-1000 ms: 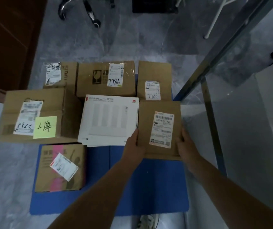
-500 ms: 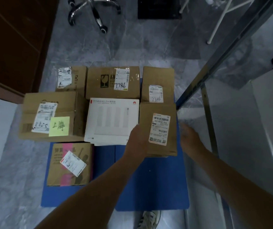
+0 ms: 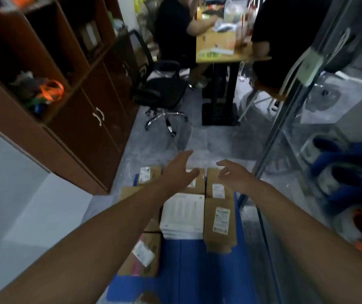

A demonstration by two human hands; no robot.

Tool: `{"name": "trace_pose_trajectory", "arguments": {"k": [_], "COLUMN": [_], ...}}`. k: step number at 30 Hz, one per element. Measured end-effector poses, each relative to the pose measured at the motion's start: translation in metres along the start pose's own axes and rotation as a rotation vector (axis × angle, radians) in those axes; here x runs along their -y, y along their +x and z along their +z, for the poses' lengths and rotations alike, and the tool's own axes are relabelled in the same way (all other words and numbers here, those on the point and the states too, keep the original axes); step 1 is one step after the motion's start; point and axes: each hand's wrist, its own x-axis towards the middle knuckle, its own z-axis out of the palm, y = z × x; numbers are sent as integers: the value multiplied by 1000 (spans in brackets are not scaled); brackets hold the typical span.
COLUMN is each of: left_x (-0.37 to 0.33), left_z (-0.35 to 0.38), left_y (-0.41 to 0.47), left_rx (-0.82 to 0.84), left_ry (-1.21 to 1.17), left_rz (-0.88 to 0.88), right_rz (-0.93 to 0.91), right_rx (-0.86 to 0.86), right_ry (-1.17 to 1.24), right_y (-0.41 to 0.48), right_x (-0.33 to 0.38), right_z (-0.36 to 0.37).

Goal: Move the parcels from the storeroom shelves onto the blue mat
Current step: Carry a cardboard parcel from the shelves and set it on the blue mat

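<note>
The parcels point(image 3: 219, 220) lie packed close on the blue mat point(image 3: 197, 270) on the floor: brown cartons round a flat white box point(image 3: 183, 212); bare mat shows at six o'clock of them; above the far row both hands hang empty, the left hand point(image 3: 179, 170) with fingers stretched forward, the right hand point(image 3: 233, 175) loosely spread, neither gripping anything; a brown cupboard point(image 3: 83, 119) stands at ten o'clock, an office chair point(image 3: 160, 91) at twelve, a glass wall point(image 3: 307, 139) at three.

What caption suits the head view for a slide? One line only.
Open and empty, the left hand and right hand hover over the parcels lying on the blue mat.
</note>
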Motion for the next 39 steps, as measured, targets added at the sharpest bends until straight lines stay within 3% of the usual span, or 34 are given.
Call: {"name": "trace_pose_trajectory", "arguments": {"k": [4,10,16,23,28,33,39], "left_x": [-45,-76,-77,-109,-149,-182,-201], "left_z": [-56,-110,-143,-135,-97,-60,-18], "left_y": [-13,-15,-34,-91,-167,-283,-440], "left_rx": [4,29,195,425,580,689,875], "left_ry": [57,160,314,295,329,333,326], "left_rz": [135,317,487,684,899,1185,1377], "right_rz": [-83,-42,54,266,495,589,793], "right_rx": [-43,-149,-402,-561,-710,-830,-987], "right_ry": [-46,-83,-208,-262,-313,-341,-182], "right_y": [-35,-86,-146,-260,-375,-483,-633], "right_x": [76,134,161,171,168,170,165], "right_z": [-30,-48,-21,30,56,94,170]}}
